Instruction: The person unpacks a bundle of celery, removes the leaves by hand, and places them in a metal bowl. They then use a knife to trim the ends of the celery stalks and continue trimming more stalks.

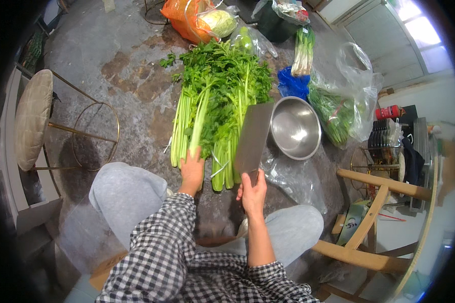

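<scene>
Bunches of leafy celery (227, 86) lie on the floor in front of me, leaves away from me, with white ties round some stalks. The base of one pale stalk of celery (199, 121) is in my left hand (191, 172), whose fingers close about it. A broad, flat-bladed cleaver (254, 136) is upright in my right hand (253, 192), gripped by its handle, which my fingers mostly hide. The blade stands between the celery and a steel bowl (296, 128). Nothing shows inside the bowl.
Green vegetables in a clear plastic bag (338, 111), green onions (303, 53) and a blue bag (292, 83) lie to the right. An orange mesh bag (184, 22) with cabbage (219, 22) is at the back. A padded stool (35, 120) stands left, a wooden frame (369, 219) right.
</scene>
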A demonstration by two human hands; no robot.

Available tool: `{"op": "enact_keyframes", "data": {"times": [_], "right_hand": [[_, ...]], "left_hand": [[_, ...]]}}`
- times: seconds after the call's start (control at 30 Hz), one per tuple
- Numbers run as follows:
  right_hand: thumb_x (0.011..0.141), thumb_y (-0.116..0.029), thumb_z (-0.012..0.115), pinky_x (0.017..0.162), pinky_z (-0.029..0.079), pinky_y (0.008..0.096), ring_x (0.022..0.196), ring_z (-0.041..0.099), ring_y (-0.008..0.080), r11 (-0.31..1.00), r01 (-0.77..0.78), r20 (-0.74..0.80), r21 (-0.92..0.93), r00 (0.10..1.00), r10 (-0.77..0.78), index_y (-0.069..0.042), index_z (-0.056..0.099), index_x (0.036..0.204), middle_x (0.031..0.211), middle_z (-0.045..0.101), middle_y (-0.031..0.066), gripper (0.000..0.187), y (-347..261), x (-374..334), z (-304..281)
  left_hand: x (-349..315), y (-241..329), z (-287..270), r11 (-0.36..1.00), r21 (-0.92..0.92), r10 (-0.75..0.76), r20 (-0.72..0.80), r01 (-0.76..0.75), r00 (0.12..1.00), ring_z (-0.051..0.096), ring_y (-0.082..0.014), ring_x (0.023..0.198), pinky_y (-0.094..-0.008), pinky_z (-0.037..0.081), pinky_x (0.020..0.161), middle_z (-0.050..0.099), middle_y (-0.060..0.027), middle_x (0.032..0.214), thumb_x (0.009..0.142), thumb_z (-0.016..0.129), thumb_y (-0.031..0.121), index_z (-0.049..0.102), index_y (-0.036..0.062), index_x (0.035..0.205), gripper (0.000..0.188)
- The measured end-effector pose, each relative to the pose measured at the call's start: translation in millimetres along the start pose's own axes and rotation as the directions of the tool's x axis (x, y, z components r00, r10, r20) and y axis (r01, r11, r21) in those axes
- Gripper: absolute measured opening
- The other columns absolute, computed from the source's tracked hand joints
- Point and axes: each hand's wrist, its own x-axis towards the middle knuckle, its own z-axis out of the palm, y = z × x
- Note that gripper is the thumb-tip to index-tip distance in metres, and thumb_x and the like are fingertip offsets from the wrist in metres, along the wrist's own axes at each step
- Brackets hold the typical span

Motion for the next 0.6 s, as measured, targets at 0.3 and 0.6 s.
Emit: {"op": "enact_keyframes", "data": {"times": [0.3,0.6], "right_hand": [[0.095,-0.014,0.057,0.037,0.040,0.0255,0.043,0.046,0.0090,0.995,-0.096,0.055,-0.027,0.994,0.098,-0.003,0.046,0.120,0.063,0.049,0.0017,0.029,15.4,-2.7,17.0],[0.094,-0.016,0.057,0.039,0.042,0.0277,0.044,0.050,0.0111,0.975,-0.081,0.121,-0.205,0.987,0.108,-0.004,0.045,0.128,0.062,0.053,0.0028,0.037,32.1,-10.4,17.5]], "left_hand": [[12.9,-8.3,-1.2,0.600,-0.446,-0.561,0.359,0.665,0.746,0.050,-0.0384,0.117,-0.0479,0.043,0.098,0.049,-0.0235,0.125,0.082,0.068,0.029,0.058,-0.0043,0.109,0.044],[10.1,-2.3,26.7,0.647,-0.444,-0.467,0.412,0.620,0.782,0.054,-0.0415,0.112,-0.0471,0.047,0.095,0.053,-0.0281,0.119,0.070,0.079,0.027,0.047,-0.0071,0.124,0.072]]}}
